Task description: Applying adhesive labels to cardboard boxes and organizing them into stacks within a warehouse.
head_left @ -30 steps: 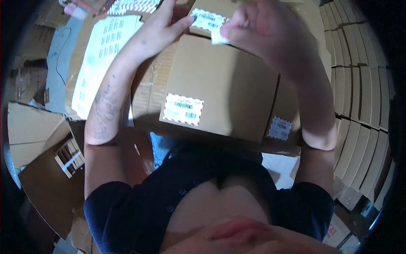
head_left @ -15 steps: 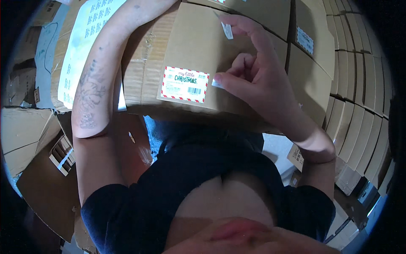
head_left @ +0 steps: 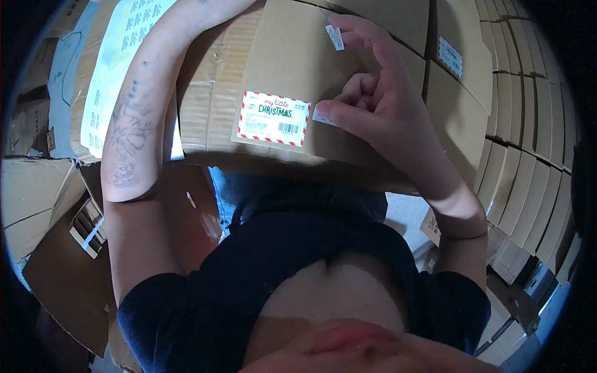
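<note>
My right hand (head_left: 385, 93) is over a brown cardboard box (head_left: 286, 56), with thumb and index finger spread apart and the other fingers curled. A small white sticker (head_left: 334, 37) clings to the index fingertip. Another small white sticker (head_left: 323, 120) is under the thumb tip, close to the box face; I cannot tell whether it touches the box. Just left of the thumb, a larger label (head_left: 274, 119) with a red-and-white striped border and a barcode lies flat on the box. My left forearm reaches up past the box; the left hand (head_left: 239, 6) is cut off by the upper edge, its fingers hidden.
White sheets of printed stickers (head_left: 118, 74) lie beside my left forearm on a larger carton (head_left: 214, 93). More brown boxes adjoin on the right, one with a small label (head_left: 450, 57). Rows of stacked cardboard boxes (head_left: 528, 124) stand at the far right. An open carton (head_left: 62, 273) sits lower left.
The view has shifted slightly. The sticker on my right index finger has turned a little, showing more of its face. Thumb and box label keep nearly the same spacing.
</note>
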A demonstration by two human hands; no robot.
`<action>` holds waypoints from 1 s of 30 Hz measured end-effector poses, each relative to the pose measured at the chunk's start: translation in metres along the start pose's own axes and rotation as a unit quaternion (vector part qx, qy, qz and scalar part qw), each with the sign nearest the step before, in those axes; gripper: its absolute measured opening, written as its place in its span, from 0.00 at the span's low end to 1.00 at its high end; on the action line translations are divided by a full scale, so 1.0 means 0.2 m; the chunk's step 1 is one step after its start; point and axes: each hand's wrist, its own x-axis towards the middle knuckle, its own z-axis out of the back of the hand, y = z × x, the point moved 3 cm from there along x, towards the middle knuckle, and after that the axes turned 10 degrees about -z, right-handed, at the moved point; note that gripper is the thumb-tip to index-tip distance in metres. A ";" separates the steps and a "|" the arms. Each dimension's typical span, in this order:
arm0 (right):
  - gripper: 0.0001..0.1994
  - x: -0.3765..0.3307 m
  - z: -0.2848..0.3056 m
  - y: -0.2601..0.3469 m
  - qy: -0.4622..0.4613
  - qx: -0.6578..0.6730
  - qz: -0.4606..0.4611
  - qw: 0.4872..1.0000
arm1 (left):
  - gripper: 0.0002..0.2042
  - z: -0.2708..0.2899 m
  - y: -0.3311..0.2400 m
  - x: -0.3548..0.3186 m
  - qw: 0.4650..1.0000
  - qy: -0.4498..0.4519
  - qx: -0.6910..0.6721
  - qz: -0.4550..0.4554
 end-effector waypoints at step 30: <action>0.44 -0.12 0.15 -0.02 -0.048 -0.188 0.165 0.967 | 0.25 -0.04 0.06 0.06 0.999 0.040 0.018 -0.029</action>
